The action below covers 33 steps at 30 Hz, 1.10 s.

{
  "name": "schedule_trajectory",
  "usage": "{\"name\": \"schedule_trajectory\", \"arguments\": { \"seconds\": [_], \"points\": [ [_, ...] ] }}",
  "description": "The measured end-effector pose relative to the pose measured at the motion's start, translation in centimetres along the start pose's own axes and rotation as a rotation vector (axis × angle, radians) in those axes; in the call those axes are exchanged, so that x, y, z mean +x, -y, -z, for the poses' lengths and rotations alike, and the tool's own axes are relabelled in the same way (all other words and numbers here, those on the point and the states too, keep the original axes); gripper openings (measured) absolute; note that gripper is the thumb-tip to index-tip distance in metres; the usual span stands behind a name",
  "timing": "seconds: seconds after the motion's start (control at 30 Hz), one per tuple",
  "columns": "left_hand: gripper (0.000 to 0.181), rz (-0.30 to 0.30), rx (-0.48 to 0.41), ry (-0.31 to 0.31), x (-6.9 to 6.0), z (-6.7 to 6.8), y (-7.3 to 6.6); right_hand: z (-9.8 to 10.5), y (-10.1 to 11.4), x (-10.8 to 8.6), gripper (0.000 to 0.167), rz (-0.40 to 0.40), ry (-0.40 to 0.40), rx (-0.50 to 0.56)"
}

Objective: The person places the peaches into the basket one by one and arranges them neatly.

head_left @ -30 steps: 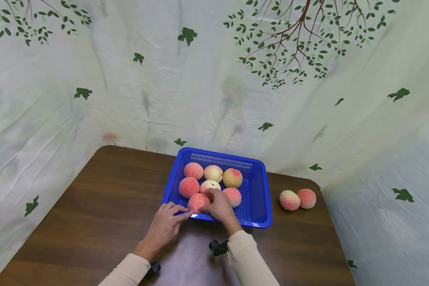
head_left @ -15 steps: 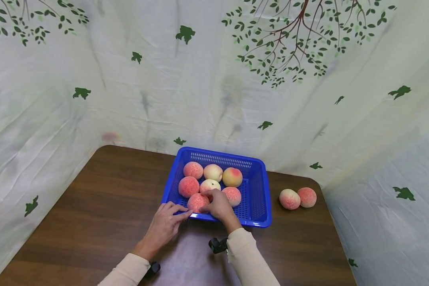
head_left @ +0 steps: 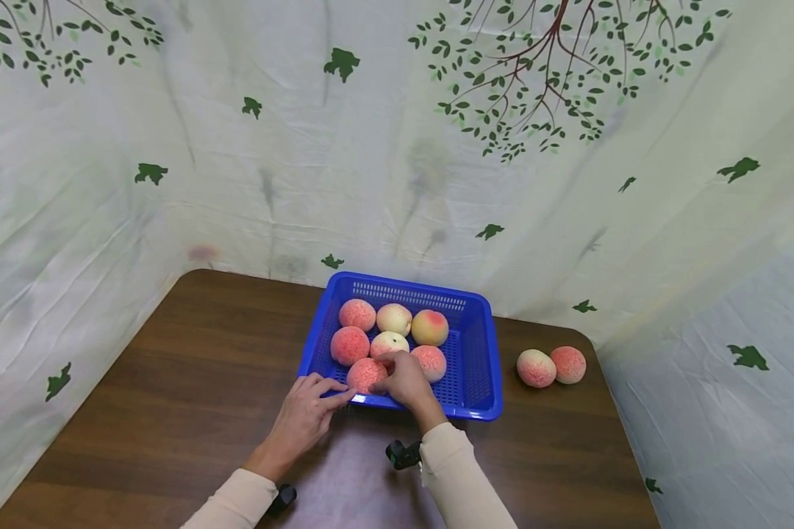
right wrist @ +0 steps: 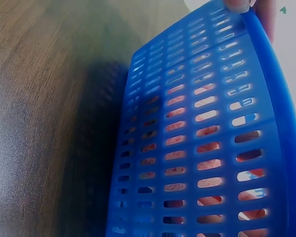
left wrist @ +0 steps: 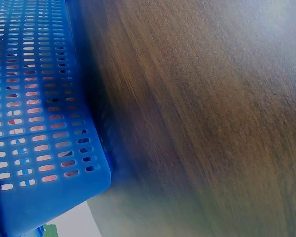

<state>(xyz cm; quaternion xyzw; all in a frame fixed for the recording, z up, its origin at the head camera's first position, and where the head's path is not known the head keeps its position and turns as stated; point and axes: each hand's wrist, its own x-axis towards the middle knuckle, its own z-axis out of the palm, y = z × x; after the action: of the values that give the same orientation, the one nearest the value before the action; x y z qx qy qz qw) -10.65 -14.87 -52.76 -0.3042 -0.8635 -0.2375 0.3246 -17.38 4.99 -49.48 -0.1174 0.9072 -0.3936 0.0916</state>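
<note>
A blue plastic basket [head_left: 463,367] stands on the table with several peaches in it. My right hand [head_left: 405,378] reaches over its front rim and grips the red speckled peach [head_left: 365,375] nearest the front, thumb and fingers around its right side. At the front left corner, my left hand [head_left: 307,411] holds the basket rim; in the right wrist view, fingertips [right wrist: 237,4] lie on both sides of that rim. Close to the right hand are a pale peach [head_left: 388,342] and a pink peach [head_left: 430,363]. Neither hand shows in the left wrist view.
Two more peaches [head_left: 536,369] lie on the brown wooden table [head_left: 172,411] right of the basket. Behind the table hangs a pale curtain [head_left: 370,162] with a leaf pattern. Peaches show through the slots of the basket wall [left wrist: 39,123].
</note>
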Motion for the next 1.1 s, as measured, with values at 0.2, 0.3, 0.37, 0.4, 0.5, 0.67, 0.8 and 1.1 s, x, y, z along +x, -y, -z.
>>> {"name": "schedule_trajectory", "arguments": {
  "seconds": [0.2, 0.3, 0.37, 0.4, 0.5, 0.67, 0.8, 1.1],
  "points": [
    [0.034, 0.011, 0.000, 0.021, 0.1, 0.1, -0.1, 0.2, -0.3, -0.2, 0.047, -0.004, -0.040, 0.131],
    [0.034, 0.013, 0.003, 0.026, 0.1, 0.1, -0.1, 0.6, -0.6, -0.4, 0.045, 0.019, -0.052, 0.213],
    [0.034, 0.012, 0.005, 0.024, 0.0, 0.2, -0.1, 1.0, -1.0, -0.5, 0.044, 0.038, -0.058, 0.272],
    [0.034, 0.010, 0.004, 0.021, 0.0, 0.2, 0.0, 1.3, -1.2, -0.6, 0.043, 0.043, -0.064, 0.298],
    [0.035, 0.001, 0.004, 0.009, 0.0, 0.1, 0.0, 2.2, -2.0, -1.0, 0.039, 0.069, -0.105, 0.315],
    [0.036, -0.011, 0.002, -0.006, 0.0, 0.2, 0.0, 4.2, -3.5, -2.2, 0.033, 0.083, -0.213, 0.297],
    [0.036, -0.009, 0.005, -0.002, 0.1, 0.2, 0.1, 6.0, -4.8, -3.1, 0.033, 0.039, -0.264, 0.399],
    [0.038, -0.015, -0.009, -0.001, 0.1, 0.0, 0.1, 11.0, -7.0, -5.0, 0.035, 0.026, -0.471, 0.743]
  ]
}}
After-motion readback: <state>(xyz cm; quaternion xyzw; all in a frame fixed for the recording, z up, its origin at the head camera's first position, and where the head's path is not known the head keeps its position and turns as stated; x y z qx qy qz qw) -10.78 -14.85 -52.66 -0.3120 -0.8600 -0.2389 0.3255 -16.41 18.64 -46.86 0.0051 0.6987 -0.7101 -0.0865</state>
